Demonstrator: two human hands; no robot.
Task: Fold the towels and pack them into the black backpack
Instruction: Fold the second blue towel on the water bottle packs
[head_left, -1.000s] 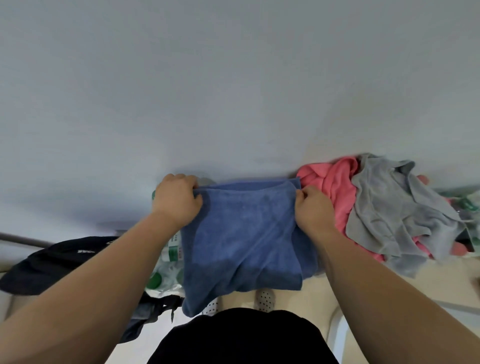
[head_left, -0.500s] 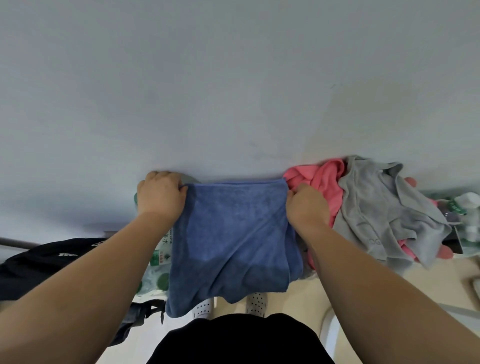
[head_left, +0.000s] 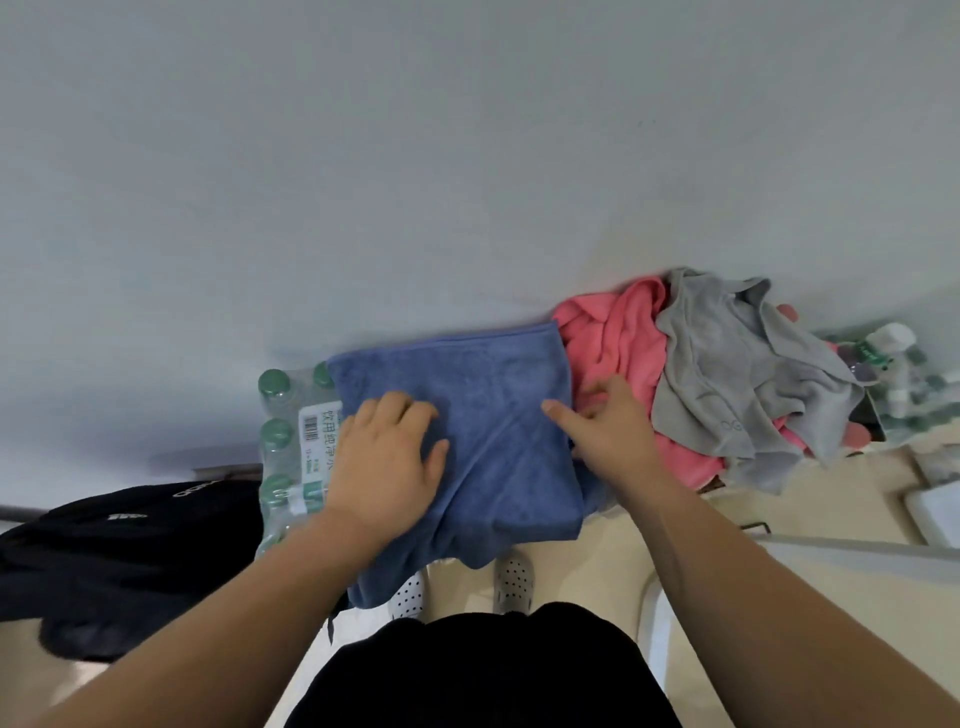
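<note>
Blue towel (head_left: 488, 431) lies folded atop water-bottle pack (head_left: 296, 447), left hand (head_left: 387, 462) flat pressing it, right hand (head_left: 605, 431) open at its right edge, likely smoothing; black backpack (head_left: 119, 561) left of it.

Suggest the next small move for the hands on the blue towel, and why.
Probably fold the blue towel in half once more. It lies spread over the pack of water bottles, its near edge hanging off, with the left hand flat on it and the right hand at its right edge. The black backpack waits at left.
</note>
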